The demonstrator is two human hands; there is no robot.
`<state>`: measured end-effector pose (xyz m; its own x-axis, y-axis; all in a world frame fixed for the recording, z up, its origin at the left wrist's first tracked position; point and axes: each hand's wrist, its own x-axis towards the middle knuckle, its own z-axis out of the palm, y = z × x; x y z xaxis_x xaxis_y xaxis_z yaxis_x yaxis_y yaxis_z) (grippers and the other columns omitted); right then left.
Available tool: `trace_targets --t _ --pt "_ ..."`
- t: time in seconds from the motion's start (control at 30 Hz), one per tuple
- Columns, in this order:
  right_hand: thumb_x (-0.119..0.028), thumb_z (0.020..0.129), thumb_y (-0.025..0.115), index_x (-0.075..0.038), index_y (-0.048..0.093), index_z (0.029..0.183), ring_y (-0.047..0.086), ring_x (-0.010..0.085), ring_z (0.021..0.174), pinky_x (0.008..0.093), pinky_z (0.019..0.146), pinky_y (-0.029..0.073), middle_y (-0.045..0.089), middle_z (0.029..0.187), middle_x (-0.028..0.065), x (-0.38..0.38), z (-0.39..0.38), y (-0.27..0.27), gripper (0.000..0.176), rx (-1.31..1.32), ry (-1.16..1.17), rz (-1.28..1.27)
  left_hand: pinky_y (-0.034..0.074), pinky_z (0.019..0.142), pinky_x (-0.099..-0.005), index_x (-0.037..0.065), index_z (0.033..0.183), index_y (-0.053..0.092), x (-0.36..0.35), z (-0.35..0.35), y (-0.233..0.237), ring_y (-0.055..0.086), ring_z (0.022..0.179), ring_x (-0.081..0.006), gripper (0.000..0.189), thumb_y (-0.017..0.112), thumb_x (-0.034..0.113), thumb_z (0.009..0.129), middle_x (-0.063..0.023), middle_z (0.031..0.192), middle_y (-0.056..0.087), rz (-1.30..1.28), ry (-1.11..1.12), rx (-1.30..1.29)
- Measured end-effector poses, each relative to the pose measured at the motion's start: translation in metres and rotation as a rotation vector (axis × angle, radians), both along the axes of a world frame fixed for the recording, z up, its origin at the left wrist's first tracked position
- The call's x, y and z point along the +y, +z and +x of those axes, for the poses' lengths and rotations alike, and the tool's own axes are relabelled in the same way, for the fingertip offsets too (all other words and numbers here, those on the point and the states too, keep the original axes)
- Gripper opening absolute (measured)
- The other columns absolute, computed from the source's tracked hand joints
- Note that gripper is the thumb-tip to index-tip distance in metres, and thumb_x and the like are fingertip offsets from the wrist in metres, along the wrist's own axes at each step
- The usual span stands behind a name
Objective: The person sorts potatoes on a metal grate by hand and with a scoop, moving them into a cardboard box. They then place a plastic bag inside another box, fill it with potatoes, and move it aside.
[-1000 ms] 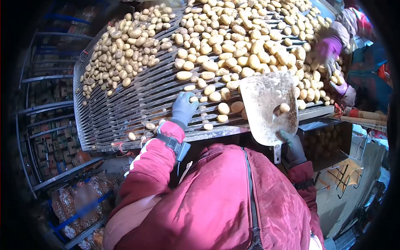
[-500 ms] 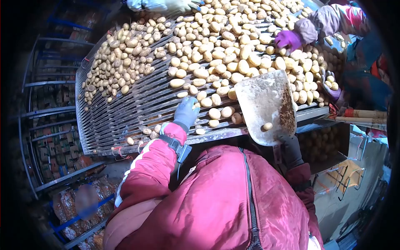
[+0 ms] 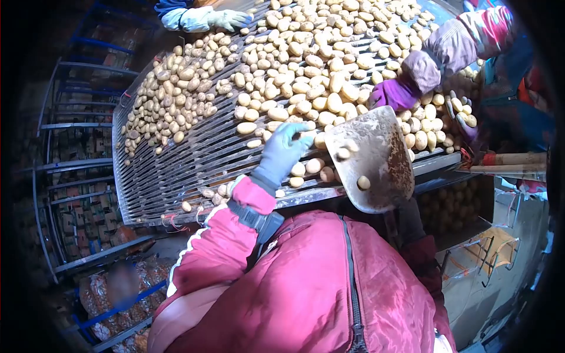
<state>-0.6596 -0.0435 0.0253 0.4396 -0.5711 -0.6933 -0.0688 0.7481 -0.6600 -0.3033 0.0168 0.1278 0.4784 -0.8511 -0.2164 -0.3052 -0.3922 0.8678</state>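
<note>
My left hand (image 3: 282,153), in a blue-grey glove, is over the slatted rack with its fingers stretched apart toward the scoop. Pale yellow potatoes (image 3: 314,120) lie around its fingertips; I see none in its grip. A worn metal scoop (image 3: 376,147) rests by the rack's front edge, its mouth facing the heap. Inside it are a few potatoes, one small potato (image 3: 363,182) near the back and others, slightly blurred, by its left side. Below the scoop, my right hand (image 3: 410,219), in a dark glove, is closed around its handle, partly in shadow.
The slatted rack (image 3: 176,167) slopes left, with a separate pile of potatoes (image 3: 176,88) on it. A co-worker's purple glove (image 3: 395,94) reaches in from the right, another person's pale glove (image 3: 229,20) from the far side. Blue metal railings (image 3: 76,126) stand at left, filled net bags (image 3: 118,300) below.
My left hand has moved right and opened beside the scoop. More potatoes are now inside the scoop. The co-worker's purple glove has shifted left and nearer, and the pale glove shows more fully.
</note>
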Motion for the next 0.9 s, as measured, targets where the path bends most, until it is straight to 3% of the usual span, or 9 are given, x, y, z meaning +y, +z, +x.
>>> trace_targets --t 0.07,0.13,0.17,0.3,0.47,0.63,0.67,0.73,0.9 --pt "-0.016 0.091 0.063 0.002 0.07 0.113 0.063 0.0105 0.088 0.0286 0.075 0.051 0.069 0.098 0.002 0.002 0.002 0.003 0.029 -0.02 -0.114 -0.03 0.054 0.096 -0.0381 0.005 0.123 0.068 -0.004 0.018 -0.037 0.065 0.11 -0.028 0.038 0.075 0.022 0.09 -0.0159 0.124 0.063 0.12 0.0 -0.183" --pt "-0.017 0.092 0.063 0.002 0.07 0.113 0.063 0.0101 0.088 0.0283 0.074 0.051 0.068 0.099 0.0017 0.006 -0.007 -0.019 0.029 -0.046 -0.154 0.003 0.048 0.105 -0.0429 0.007 0.124 0.069 -0.002 0.035 -0.125 0.061 0.119 -0.0333 0.039 0.074 0.024 0.089 -0.0165 0.13 0.063 0.031 -0.223 -0.659" --pt "-0.018 0.093 0.064 0.001 0.07 0.113 0.063 0.0098 0.089 0.0281 0.074 0.051 0.068 0.1 0.0014 0.008 -0.012 -0.026 0.028 -0.07 -0.191 0.039 0.045 0.106 -0.0471 0.011 0.126 0.068 0.002 0.03 -0.123 0.059 0.118 -0.0364 0.04 0.07 0.024 0.088 -0.0157 0.127 0.062 0.112 -0.384 -0.834" --pt "-0.018 0.096 0.066 0.001 0.069 0.116 0.063 0.0092 0.089 0.0277 0.075 0.051 0.068 0.103 0.0008 0.001 -0.012 -0.012 0.028 -0.047 -0.095 0.047 0.05 0.095 -0.0479 0.017 0.122 0.068 0.013 0.021 -0.112 0.062 0.103 -0.0358 0.034 0.065 0.023 0.089 -0.013 0.114 0.063 0.11 -0.287 -0.807" --pt "-0.014 0.099 0.064 0.0 0.063 0.127 0.066 0.0127 0.096 0.0274 0.082 0.054 0.068 0.11 0.0038 0.001 -0.009 -0.008 0.031 -0.114 -0.175 0.169 0.053 0.091 -0.0467 0.013 0.112 0.072 0.05 0.062 -0.095 0.066 0.101 -0.0336 0.024 0.065 0.025 0.092 -0.0135 0.106 0.067 0.481 -0.354 -0.792" --pt "-0.01 0.097 0.068 0.0 0.064 0.124 0.066 0.0121 0.096 0.0287 0.08 0.054 0.068 0.11 0.0042 0.003 -0.027 -0.037 0.029 -0.069 -0.086 0.155 0.053 0.095 -0.0457 0.013 0.129 0.065 0.018 0.06 -0.111 0.064 0.11 -0.0357 0.04 0.068 0.023 0.091 -0.0145 0.124 0.064 0.141 -0.305 -0.759" --pt "-0.008 0.095 0.069 0.0 0.064 0.124 0.066 0.0121 0.096 0.0293 0.08 0.055 0.069 0.109 0.0045 0.002 -0.031 -0.036 0.03 -0.053 -0.003 0.197 0.053 0.095 -0.0467 0.013 0.134 0.063 0.012 0.052 -0.119 0.063 0.109 -0.037 0.044 0.067 0.023 0.091 -0.0162 0.124 0.062 0.156 -0.214 -0.413" --pt "-0.01 0.094 0.071 -0.002 0.067 0.12 0.066 0.0111 0.09 0.0278 0.076 0.054 0.069 0.104 0.0032 0.009 -0.013 0.001 0.027 -0.039 -0.077 0.214 0.053 0.094 -0.0478 0.014 0.139 0.06 -0.008 0.059 -0.17 0.063 0.109 -0.0382 0.049 0.066 0.024 0.091 -0.0173 0.124 0.059 0.122 -0.371 -0.926" --pt "-0.013 0.093 0.074 -0.004 0.07 0.111 0.066 0.0113 0.083 0.0267 0.072 0.052 0.069 0.095 0.0005 0.019 -0.019 -0.002 0.021 0.032 -0.063 0.212 0.055 0.085 -0.0499 0.016 0.135 0.059 -0.049 0.027 -0.126 0.065 0.101 -0.0363 0.045 0.065 0.023 0.091 -0.0155 0.117 0.059 0.371 -0.329 -0.711"
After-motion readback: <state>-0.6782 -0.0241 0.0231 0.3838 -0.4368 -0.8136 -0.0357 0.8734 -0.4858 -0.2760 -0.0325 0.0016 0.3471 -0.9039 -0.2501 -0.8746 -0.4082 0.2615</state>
